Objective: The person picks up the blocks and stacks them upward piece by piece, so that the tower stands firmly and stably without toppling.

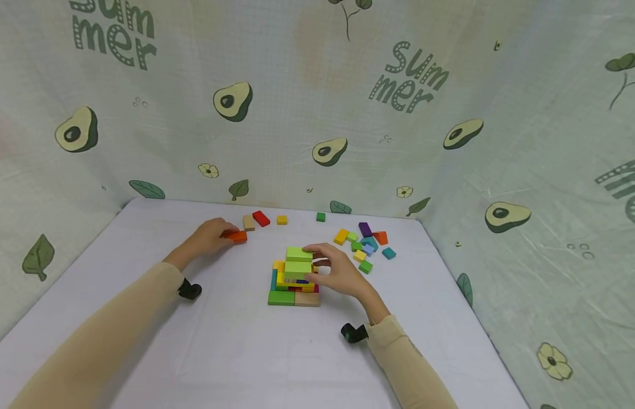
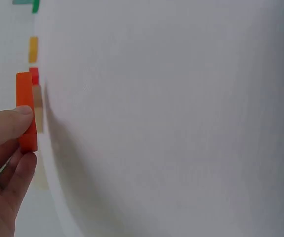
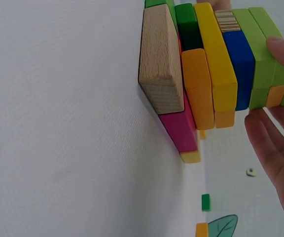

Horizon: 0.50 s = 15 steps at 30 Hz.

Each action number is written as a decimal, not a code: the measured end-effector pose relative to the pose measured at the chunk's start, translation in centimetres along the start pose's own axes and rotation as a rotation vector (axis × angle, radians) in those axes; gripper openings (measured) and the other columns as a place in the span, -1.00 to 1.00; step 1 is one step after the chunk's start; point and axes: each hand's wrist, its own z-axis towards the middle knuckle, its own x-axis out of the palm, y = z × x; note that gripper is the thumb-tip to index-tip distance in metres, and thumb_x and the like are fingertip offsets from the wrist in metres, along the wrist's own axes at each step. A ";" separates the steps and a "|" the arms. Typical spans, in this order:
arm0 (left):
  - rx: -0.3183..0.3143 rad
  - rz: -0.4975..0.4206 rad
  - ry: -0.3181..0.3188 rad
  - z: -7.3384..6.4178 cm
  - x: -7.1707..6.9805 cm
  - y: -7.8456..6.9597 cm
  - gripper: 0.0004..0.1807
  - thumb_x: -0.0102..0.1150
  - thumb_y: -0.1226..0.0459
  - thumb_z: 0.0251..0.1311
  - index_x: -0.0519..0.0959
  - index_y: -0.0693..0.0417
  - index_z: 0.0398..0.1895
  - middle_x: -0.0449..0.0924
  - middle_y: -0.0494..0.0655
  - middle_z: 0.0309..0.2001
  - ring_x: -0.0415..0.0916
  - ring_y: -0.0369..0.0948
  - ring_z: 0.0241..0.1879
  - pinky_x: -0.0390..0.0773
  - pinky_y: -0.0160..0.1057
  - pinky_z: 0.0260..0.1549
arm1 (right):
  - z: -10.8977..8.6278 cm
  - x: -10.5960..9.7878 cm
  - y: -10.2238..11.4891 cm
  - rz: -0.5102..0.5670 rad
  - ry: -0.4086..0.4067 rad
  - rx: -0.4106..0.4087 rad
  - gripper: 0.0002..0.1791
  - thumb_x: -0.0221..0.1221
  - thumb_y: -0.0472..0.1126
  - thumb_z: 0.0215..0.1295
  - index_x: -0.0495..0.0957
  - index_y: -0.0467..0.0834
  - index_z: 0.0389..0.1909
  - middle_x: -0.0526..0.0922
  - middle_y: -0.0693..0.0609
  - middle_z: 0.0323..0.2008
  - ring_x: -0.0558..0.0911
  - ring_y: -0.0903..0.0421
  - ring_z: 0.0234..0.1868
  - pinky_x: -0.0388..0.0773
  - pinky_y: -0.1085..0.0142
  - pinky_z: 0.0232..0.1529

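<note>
My left hand [image 1: 210, 237] pinches an orange block [image 2: 24, 91] between thumb and fingers, at the far left of the table. In the middle stands a stack of coloured blocks, with a green block [image 1: 281, 298] and a bare wood block [image 3: 157, 54] at its base. Yellow [image 3: 216, 59] and blue [image 3: 241, 69] blocks make up higher layers. On top are light green blocks [image 1: 298, 270], and my right hand [image 1: 340, 271] grips them from the right side. The right wrist view shows the thumb on one side and fingers at their ends. The stack's far side is partly hidden.
Behind the left hand lie a wood block [image 1: 248, 222], a red block [image 1: 261, 218] and a yellow block [image 1: 282, 220]. A green block [image 1: 320, 217] sits near the back edge. Several loose blocks, including a purple one [image 1: 365, 229], are scattered right of the stack. Patterned cloth [image 1: 281, 136] hangs behind.
</note>
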 end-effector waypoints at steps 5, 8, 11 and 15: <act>0.060 0.007 -0.029 -0.7 -0.2 -2.9 -0.58 0.39 0.36 0.37 0.67 0.15 0.28 0.66 0.09 0.00 0.55 0.01 -0.02 0.67 0.06 0.08 | 0.0 0.0 0.0 -0.001 0.000 0.003 -0.35 0.48 -0.22 0.33 0.50 0.00 0.40 0.58 0.07 0.26 0.66 0.05 0.21 0.63 0.17 0.29; 0.100 -0.001 -0.052 -1.2 -0.5 -5.0 -0.55 0.41 0.33 0.36 0.67 0.08 0.30 0.67 0.07 0.08 0.56 0.00 0.03 0.69 0.05 0.09 | 0.0 0.0 0.0 -0.001 0.000 0.006 -0.35 0.48 -0.23 0.33 0.50 0.00 0.40 0.58 0.07 0.25 0.66 0.05 0.21 0.63 0.17 0.29; 0.152 -0.014 -0.077 -1.9 -1.0 -7.3 -0.55 0.43 0.32 0.35 0.67 0.05 0.29 0.67 0.04 0.13 0.57 0.00 0.08 0.70 0.05 0.12 | -0.1 0.0 0.0 -0.002 0.000 0.008 -0.35 0.47 -0.22 0.33 0.50 0.00 0.40 0.58 0.07 0.25 0.66 0.05 0.21 0.63 0.17 0.29; 0.228 -0.012 -0.099 -2.6 -1.7 -9.9 -0.55 0.45 0.31 0.33 0.67 0.04 0.29 0.67 0.01 0.14 0.56 -0.01 0.11 0.69 0.04 0.12 | -0.1 0.1 0.0 0.000 0.001 0.010 -0.35 0.47 -0.21 0.33 0.49 0.01 0.41 0.58 0.07 0.27 0.66 0.04 0.22 0.63 0.17 0.30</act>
